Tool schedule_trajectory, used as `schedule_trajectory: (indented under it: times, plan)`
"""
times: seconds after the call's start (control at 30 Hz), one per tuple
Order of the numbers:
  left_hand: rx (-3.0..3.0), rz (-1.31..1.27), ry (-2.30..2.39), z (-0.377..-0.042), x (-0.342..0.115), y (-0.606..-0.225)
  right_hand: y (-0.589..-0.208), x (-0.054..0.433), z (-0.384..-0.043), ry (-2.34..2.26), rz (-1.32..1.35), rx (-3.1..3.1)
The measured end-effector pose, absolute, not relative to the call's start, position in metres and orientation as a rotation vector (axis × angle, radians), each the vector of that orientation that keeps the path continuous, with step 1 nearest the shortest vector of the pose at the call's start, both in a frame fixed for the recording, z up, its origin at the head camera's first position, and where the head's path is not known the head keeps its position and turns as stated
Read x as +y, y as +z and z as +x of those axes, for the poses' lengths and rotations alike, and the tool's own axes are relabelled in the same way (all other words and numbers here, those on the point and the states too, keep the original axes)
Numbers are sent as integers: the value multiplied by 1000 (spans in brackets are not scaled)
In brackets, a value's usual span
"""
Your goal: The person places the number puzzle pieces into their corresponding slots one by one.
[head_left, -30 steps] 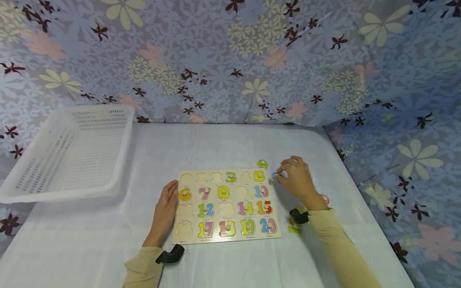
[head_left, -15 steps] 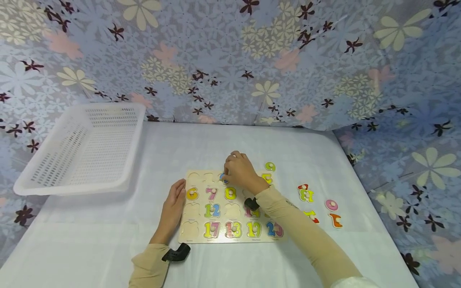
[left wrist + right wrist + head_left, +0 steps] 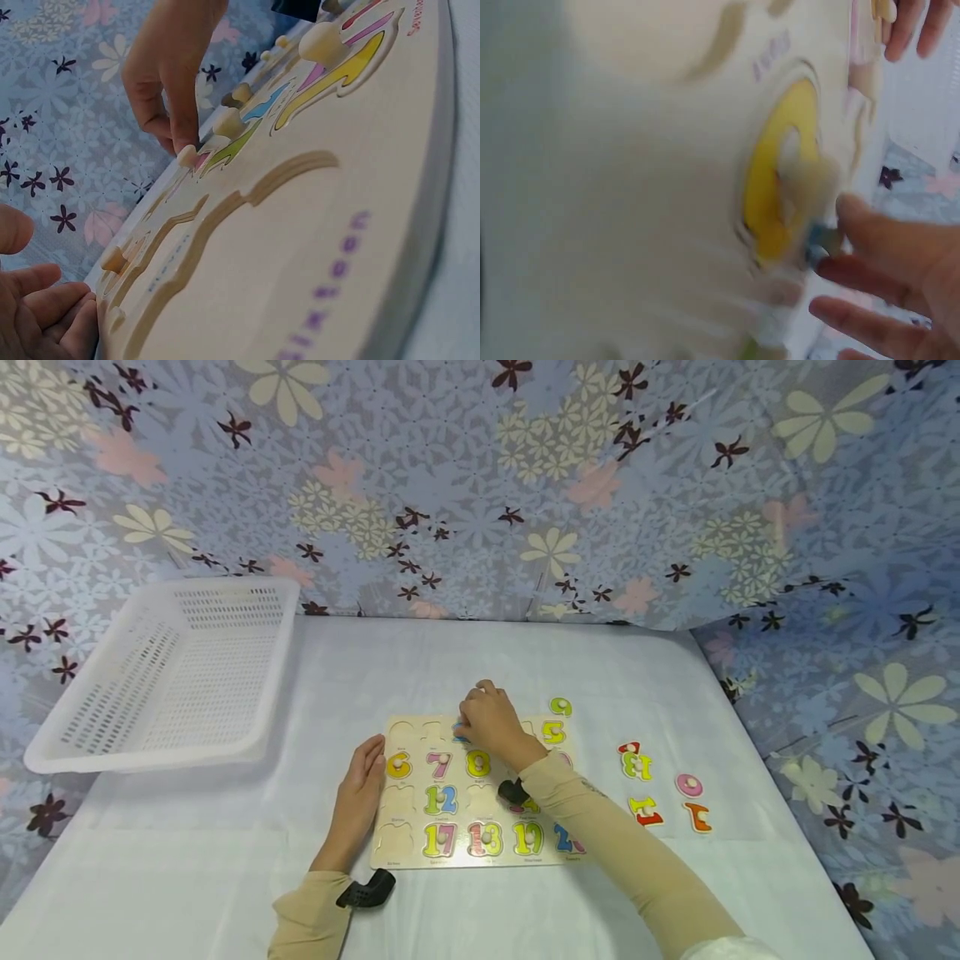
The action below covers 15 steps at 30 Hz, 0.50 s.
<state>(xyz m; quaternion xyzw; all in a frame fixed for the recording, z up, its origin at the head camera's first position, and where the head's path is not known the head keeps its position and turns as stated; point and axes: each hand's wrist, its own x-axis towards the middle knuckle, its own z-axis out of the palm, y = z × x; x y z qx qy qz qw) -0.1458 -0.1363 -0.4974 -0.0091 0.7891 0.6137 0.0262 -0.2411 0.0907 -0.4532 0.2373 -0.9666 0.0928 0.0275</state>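
Observation:
A wooden number puzzle board point(image 3: 468, 860) lies on the table, with knobbed number pieces in several of its recesses. My right hand point(image 3: 491, 722) reaches over the board's top row and pinches a blue number piece point(image 3: 458, 734) by its knob, right at the third recess. In the right wrist view the blue piece point(image 3: 814, 247) shows between thumb and fingertips, near the yellow 8 point(image 3: 761, 195). My left hand point(image 3: 362, 789) rests along the board's left edge, fingers extended; in the left wrist view these fingers point(image 3: 52, 319) lie beside the edge.
Right of the board lie loose pieces: a green-yellow 13 point(image 3: 637, 767) overlapping a red piece point(image 3: 628, 747), an 11 point(image 3: 646, 811), a pink 0 point(image 3: 689, 785) and an orange piece point(image 3: 698, 817). A green 9 point(image 3: 560, 707) lies behind it. A white basket point(image 3: 277, 677) stands back left.
My right hand has carried the blue piece from right of the board leftward to the top row, then shifted only slightly. My left hand has stayed at the board's edge.

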Motion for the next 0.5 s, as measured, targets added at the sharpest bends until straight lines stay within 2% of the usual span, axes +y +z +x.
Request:
schedule_trajectory:
  times: [0.23, 0.5]
  plan:
    - [2470, -3, 1871, -144, -133, -498, -431, 131, -212, 493, 631, -2962]
    - [2445, 2, 1878, -142, -134, -496, -430, 237, -148, 930, 240, -2790]
